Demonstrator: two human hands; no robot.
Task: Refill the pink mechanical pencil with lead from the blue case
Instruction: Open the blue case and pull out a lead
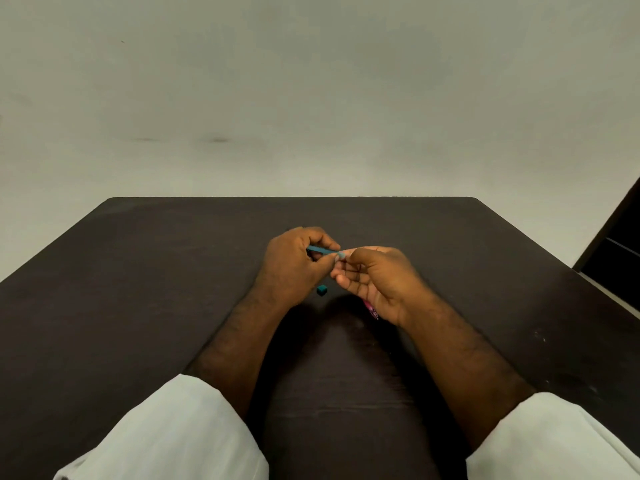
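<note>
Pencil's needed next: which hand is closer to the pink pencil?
Right. The right hand is just over the pink pencil; the left hand is farther left, holding the blue case.

The worktop [138, 271] is a dark brown slab with rounded far corners. A small blue cap [321, 289] lies on it near the middle. Just right of the cap lies a pink pencil [373, 311], only a short end of it showing.

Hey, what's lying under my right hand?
One end of the pink mechanical pencil shows below the right hand on the table. The hand covers the rest of it.
</note>
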